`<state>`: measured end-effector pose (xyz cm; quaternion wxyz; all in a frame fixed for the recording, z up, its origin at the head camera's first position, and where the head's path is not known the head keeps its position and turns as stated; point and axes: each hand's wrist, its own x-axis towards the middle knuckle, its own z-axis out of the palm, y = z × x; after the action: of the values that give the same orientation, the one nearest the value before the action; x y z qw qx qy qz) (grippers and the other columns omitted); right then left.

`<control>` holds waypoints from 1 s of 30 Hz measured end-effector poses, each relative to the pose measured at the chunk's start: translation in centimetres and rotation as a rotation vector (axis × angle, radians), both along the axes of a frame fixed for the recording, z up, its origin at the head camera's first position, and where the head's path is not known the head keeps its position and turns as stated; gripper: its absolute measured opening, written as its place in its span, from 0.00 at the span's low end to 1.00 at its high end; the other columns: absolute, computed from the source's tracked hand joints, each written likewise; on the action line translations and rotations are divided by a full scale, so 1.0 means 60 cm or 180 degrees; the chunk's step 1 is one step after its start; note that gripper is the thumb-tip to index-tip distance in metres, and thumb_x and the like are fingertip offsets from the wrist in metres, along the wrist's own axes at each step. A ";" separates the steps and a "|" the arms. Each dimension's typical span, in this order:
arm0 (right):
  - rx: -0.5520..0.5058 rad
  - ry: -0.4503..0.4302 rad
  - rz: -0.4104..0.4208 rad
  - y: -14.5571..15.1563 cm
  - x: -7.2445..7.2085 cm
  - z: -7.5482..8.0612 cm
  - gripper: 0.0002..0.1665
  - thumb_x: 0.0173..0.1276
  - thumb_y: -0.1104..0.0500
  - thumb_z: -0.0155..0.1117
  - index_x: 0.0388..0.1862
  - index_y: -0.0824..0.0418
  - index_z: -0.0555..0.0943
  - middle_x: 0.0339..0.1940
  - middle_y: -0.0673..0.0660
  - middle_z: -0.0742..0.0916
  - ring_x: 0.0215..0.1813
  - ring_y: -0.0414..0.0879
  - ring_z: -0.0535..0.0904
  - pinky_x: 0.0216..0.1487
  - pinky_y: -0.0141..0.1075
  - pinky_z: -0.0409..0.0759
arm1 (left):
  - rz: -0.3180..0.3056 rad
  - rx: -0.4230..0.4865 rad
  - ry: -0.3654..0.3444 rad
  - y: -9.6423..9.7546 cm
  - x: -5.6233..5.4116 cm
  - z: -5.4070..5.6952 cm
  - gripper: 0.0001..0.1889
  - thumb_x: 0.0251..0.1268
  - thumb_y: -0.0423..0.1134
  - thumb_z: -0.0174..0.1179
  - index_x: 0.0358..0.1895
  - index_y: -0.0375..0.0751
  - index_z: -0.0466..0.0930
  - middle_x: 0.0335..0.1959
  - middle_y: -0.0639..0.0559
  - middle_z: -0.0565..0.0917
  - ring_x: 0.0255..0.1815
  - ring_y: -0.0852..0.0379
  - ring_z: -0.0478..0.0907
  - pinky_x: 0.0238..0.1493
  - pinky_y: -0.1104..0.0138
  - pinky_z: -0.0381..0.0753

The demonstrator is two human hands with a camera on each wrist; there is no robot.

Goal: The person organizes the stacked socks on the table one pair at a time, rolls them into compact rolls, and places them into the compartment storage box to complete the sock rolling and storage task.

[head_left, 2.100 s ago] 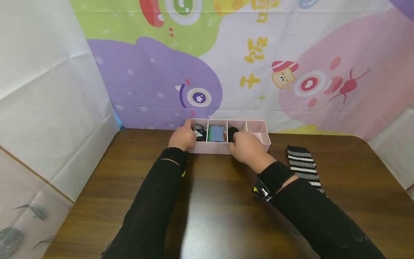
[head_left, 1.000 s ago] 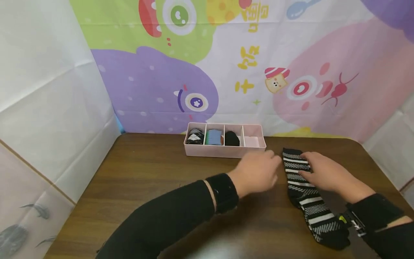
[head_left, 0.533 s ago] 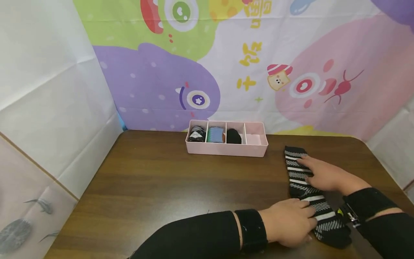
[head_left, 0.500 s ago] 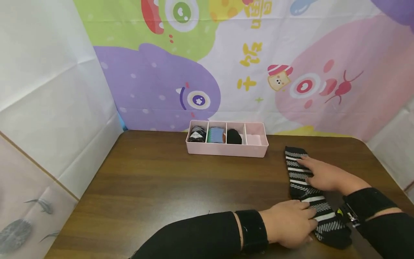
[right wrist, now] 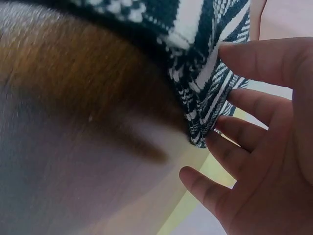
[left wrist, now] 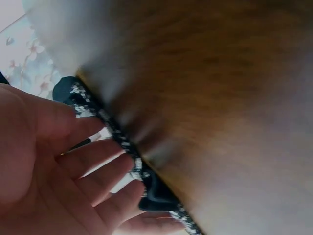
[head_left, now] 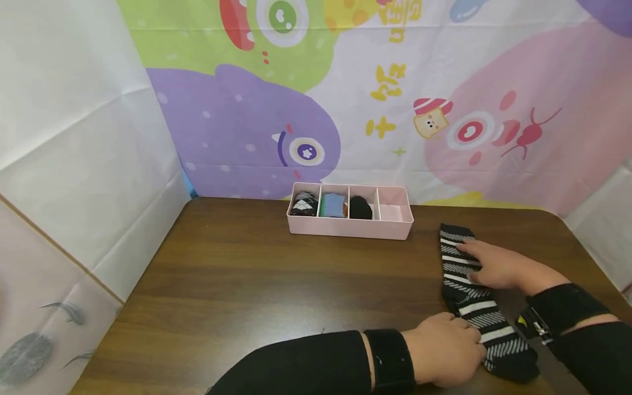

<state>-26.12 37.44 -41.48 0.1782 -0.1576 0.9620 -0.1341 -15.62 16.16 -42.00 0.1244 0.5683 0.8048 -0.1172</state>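
Note:
A black sock (head_left: 496, 332) with white and grey stripes lies flat on the right of the table, its cuff toward the back and its toe toward the front. My right hand (head_left: 503, 269) rests over the sock's upper part with spread fingers (right wrist: 239, 107) at its edge. Lower down, my left hand (head_left: 449, 348) touches the left side of the sock's foot, and its loosely bent fingers (left wrist: 105, 171) lie along that edge in the left wrist view. Neither hand grips the sock.
Against the back wall cloth stands a pink four-part box (head_left: 348, 226). From the left its sections hold an argyle sock roll (head_left: 304, 204), a blue roll (head_left: 333, 206) and a black roll (head_left: 360, 208); the rightmost shows a bare floor. Brown table (head_left: 237, 274) spreads left of the sock.
Both hands have let go of the pink box and moved right to the striped sock. The left hand came down to the sock's foot; the right hand has stayed at its upper part.

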 end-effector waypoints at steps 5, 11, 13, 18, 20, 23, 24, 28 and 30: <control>0.0049 0.0137 0.0033 -0.008 0.005 -0.003 0.44 0.63 0.59 0.74 0.73 0.75 0.68 0.73 0.83 0.65 0.71 0.80 0.61 0.63 0.71 0.65 | 0.0074 -0.0029 -0.0166 -0.005 0.002 0.009 0.20 0.83 0.53 0.44 0.72 0.68 0.72 0.67 0.69 0.71 0.66 0.69 0.65 0.68 0.70 0.63; 0.0142 0.0212 -0.0017 -0.028 0.019 -0.011 0.43 0.63 0.57 0.74 0.72 0.76 0.69 0.71 0.83 0.66 0.70 0.81 0.62 0.62 0.71 0.67 | -0.0020 0.0042 -0.0126 -0.024 0.009 0.012 0.19 0.81 0.55 0.49 0.68 0.66 0.77 0.62 0.68 0.76 0.60 0.67 0.70 0.63 0.69 0.68; 0.0167 0.0225 -0.0030 -0.034 0.026 -0.011 0.43 0.64 0.57 0.74 0.71 0.76 0.69 0.71 0.84 0.66 0.70 0.81 0.62 0.61 0.71 0.67 | -0.0081 0.0076 -0.0056 -0.032 0.014 0.013 0.19 0.80 0.56 0.51 0.67 0.65 0.79 0.61 0.67 0.77 0.59 0.66 0.72 0.61 0.69 0.70; 0.0208 0.0342 0.0023 -0.051 0.042 -0.012 0.41 0.64 0.56 0.74 0.69 0.77 0.71 0.68 0.85 0.69 0.69 0.82 0.63 0.61 0.71 0.68 | -0.0126 0.0124 0.0032 -0.053 0.027 0.013 0.21 0.76 0.62 0.54 0.64 0.64 0.81 0.58 0.66 0.80 0.54 0.66 0.75 0.55 0.70 0.73; 0.0227 0.0393 0.0066 -0.061 0.048 -0.015 0.40 0.64 0.56 0.73 0.69 0.77 0.72 0.68 0.84 0.70 0.68 0.81 0.64 0.62 0.70 0.68 | -0.0100 0.0146 -0.0010 -0.063 0.031 0.011 0.21 0.74 0.64 0.55 0.62 0.64 0.83 0.56 0.66 0.81 0.52 0.67 0.75 0.52 0.71 0.72; 0.0220 0.0478 0.0105 -0.080 0.059 -0.023 0.40 0.65 0.54 0.73 0.68 0.77 0.73 0.68 0.83 0.71 0.69 0.80 0.65 0.62 0.69 0.69 | -0.0040 0.0172 -0.0030 -0.082 0.037 0.010 0.19 0.70 0.65 0.58 0.55 0.64 0.86 0.51 0.66 0.83 0.46 0.67 0.76 0.46 0.71 0.72; 0.0209 0.0496 0.0117 -0.086 0.063 -0.025 0.40 0.65 0.54 0.73 0.68 0.77 0.73 0.68 0.83 0.71 0.69 0.80 0.66 0.62 0.69 0.69 | -0.0026 0.0180 -0.0027 -0.088 0.039 0.010 0.18 0.70 0.65 0.59 0.53 0.64 0.88 0.49 0.66 0.84 0.44 0.67 0.76 0.43 0.71 0.71; 0.0157 0.0521 0.0140 -0.117 0.079 -0.028 0.40 0.66 0.52 0.73 0.69 0.75 0.73 0.69 0.83 0.70 0.69 0.79 0.66 0.63 0.68 0.69 | 0.0083 0.0171 -0.0132 -0.115 0.046 0.012 0.15 0.69 0.63 0.60 0.48 0.64 0.89 0.43 0.66 0.85 0.39 0.67 0.75 0.39 0.71 0.70; 0.0136 0.0515 0.0159 -0.133 0.085 -0.027 0.40 0.67 0.51 0.72 0.69 0.74 0.73 0.70 0.82 0.70 0.70 0.79 0.66 0.63 0.68 0.69 | 0.0098 0.0221 -0.0183 -0.131 0.046 0.013 0.15 0.69 0.62 0.61 0.48 0.64 0.90 0.42 0.66 0.86 0.37 0.68 0.76 0.39 0.72 0.70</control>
<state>-21.02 29.44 -43.09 0.1065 -0.1881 0.9716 -0.0960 -12.85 8.31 -41.23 0.1295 0.5630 0.8131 -0.0709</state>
